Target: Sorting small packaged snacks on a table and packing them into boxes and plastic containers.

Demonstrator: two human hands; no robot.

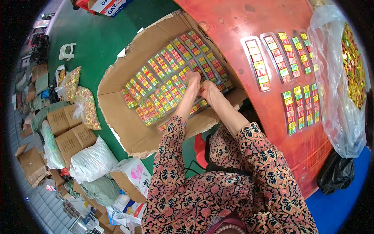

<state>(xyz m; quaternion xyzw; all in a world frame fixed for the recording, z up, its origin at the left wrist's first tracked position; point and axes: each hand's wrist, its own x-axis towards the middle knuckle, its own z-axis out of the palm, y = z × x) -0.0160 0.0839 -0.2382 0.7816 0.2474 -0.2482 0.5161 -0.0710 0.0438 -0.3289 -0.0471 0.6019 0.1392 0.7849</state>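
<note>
Head view looked down over my patterned sleeves into a large open cardboard box (117, 84) that stood on the green floor (93, 39) beside the red surface (249, 23). The box was filled with long clear strips of small coloured packets (163, 78), red, green and yellow, lying side by side in slanted rows.

My left hand (193, 80) and my right hand (208, 89) were both down inside the box, close together, almost touching each other near the right end of the rows. The fingers of each were curled down onto the strips there, touching them; I could not tell whether either hand truly pinched a strip or only pressed on it, since the fingertips were too small and hidden among the packets.

On the red surface to my right lay more of the same strips: four in an upper group (278, 58) and three in a lower group (300, 107), well apart from my hands. Farther right, a big clear plastic bag (335, 117) held loose packets of the same colours and hung over the surface's edge, with a black bag (337, 171) below it on the blue floor.

To my left on the green floor sat a small white stool (67, 51), clear bags of glittery packets (83, 107), several closed brown cartons (68, 130) and a stuffed white sack (93, 160). A red stool (199, 150) showed between my arms, just below the box.
</note>
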